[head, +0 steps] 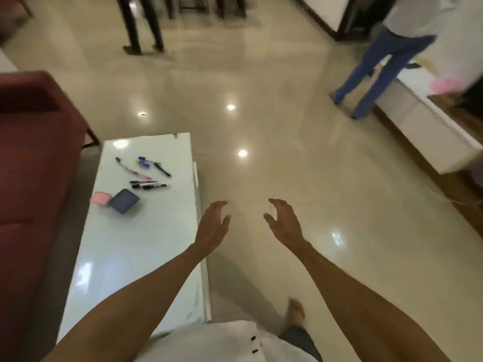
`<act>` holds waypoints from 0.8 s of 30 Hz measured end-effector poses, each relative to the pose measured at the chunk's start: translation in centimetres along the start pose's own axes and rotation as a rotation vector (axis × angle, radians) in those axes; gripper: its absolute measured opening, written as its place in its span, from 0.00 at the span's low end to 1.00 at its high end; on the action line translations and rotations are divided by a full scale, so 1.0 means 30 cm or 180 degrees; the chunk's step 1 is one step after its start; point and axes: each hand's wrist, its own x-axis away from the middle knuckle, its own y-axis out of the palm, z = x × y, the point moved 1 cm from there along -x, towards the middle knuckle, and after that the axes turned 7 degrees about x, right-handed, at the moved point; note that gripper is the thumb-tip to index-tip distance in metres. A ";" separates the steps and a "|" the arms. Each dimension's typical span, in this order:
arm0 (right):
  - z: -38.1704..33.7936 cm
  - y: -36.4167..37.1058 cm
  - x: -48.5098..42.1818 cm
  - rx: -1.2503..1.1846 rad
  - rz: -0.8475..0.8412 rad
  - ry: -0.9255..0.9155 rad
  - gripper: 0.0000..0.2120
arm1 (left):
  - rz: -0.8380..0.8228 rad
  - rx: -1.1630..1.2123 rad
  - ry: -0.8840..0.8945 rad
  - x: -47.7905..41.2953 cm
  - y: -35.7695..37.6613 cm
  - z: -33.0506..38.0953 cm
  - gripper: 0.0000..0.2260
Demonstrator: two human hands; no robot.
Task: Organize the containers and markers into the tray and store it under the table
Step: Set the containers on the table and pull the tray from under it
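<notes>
Nearest the camera, the person's bare left hand [213, 224] and bare right hand [283, 222] are held out in front of the body, fingers spread and slightly curled, each open and holding nothing. The left hand hangs over the right-hand edge of the long glossy white rectangular table [146, 257]; the right hand is off the table, above the pale polished floor [300, 142].

Beyond the left hand, toward the far half of the table, lie the task's things. A shallow blue-grey rectangular plastic container [124, 201] sits flat, its long axis angled toward the table's far right corner; a smaller pink rectangular container [100, 198] touches or just meets its left side. Farther along the table, a tight bundle of dark markers [147, 184] lies with its long axis roughly across the table's width, tips pointing to the right edge. Past them, a pink-and-blue pen [132, 169] runs diagonally, blue end toward the far left, and a green marker [162, 169] slants the same way beside two short blue-capped pieces [143, 162].

No tray can be made out on the table; whether the blue-grey container serves as one cannot be told. The step in hand appears to be the first approach. It would go best by stepping alongside the table, reaching with the left hand for the containers first, and gathering the markers along their length, not across it.

A dark red sofa [34, 152] flanks the table's left side; two standing people occupy the far floor.
</notes>
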 end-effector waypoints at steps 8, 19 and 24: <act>0.039 -0.104 -0.322 0.0180 -0.0792 -0.1205 0.25 | 0.1017 0.0085 -0.1082 0.010 0.143 0.114 0.26; -0.121 0.082 -0.596 0.0545 -0.1914 -0.2508 0.26 | 0.2313 0.0189 -0.2266 0.024 0.242 0.062 0.22; -0.157 0.184 -0.595 0.0791 -0.2467 -0.2914 0.26 | 0.2844 0.0356 -0.2963 0.089 0.352 0.061 0.19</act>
